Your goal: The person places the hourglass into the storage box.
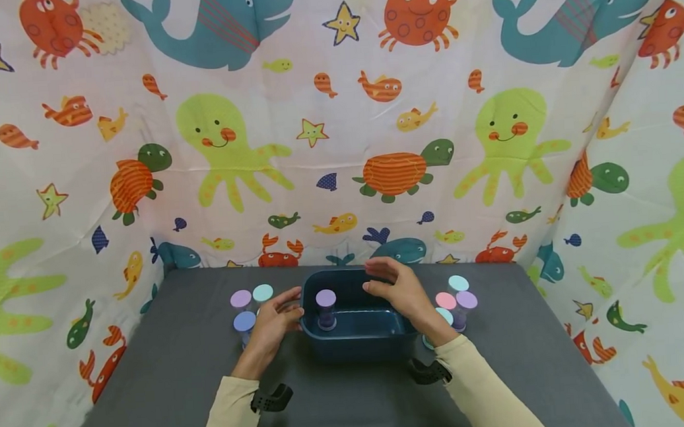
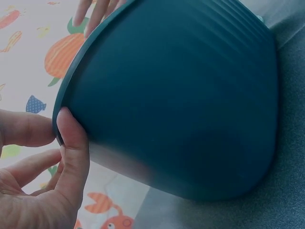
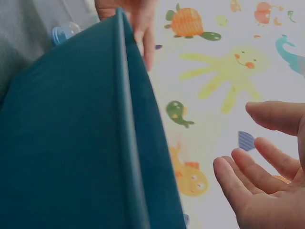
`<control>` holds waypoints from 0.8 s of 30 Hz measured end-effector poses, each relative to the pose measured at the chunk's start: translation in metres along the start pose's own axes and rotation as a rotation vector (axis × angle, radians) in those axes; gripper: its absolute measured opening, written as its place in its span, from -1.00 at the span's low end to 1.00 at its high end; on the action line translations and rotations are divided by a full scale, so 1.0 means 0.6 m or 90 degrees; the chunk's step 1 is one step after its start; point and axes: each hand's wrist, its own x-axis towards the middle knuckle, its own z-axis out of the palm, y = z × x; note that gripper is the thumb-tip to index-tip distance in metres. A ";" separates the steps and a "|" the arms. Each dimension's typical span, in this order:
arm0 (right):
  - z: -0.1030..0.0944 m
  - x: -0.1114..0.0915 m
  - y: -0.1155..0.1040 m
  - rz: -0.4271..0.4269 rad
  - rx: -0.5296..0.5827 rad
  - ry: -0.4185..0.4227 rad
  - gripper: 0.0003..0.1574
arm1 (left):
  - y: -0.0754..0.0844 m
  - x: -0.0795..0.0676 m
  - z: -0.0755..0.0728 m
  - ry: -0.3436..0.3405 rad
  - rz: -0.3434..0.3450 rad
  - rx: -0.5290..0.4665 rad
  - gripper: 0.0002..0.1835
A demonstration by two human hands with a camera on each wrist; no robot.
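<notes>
A dark teal plastic bin stands in the middle of the table. Inside it, toward the left, is a small clear container with a purple lid, upright. My left hand pinches the bin's left rim; in the left wrist view the thumb lies against the wall and a finger meets the rim from the other side. Over the right part of the bin hovers my right hand, fingers spread and loosely bent. The right wrist view shows nothing in its fingers, apart from the bin rim.
Left of the bin stand several small containers with purple, mint and blue lids, partly behind my left hand. More stand to the right, with mint, pink and purple lids. A sea-animal curtain surrounds the grey table.
</notes>
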 end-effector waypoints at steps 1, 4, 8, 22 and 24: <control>-0.006 -0.004 -0.001 -0.002 0.003 0.005 -0.40 | 0.000 -0.001 0.000 0.002 -0.003 0.000 -0.49; -0.028 -0.015 -0.004 -0.009 0.000 0.019 -0.42 | 0.000 -0.002 0.001 0.003 -0.007 0.001 -0.49; -0.061 -0.028 -0.005 -0.032 -0.013 0.039 -0.42 | 0.000 -0.001 0.001 0.002 -0.005 0.004 -0.49; -0.159 -0.068 0.028 -0.034 -0.094 0.115 -0.35 | -0.002 -0.001 0.000 0.006 -0.008 0.010 -0.49; -0.171 -0.073 0.037 -0.034 -0.096 0.125 -0.35 | 0.000 0.000 0.001 0.004 -0.006 0.008 -0.49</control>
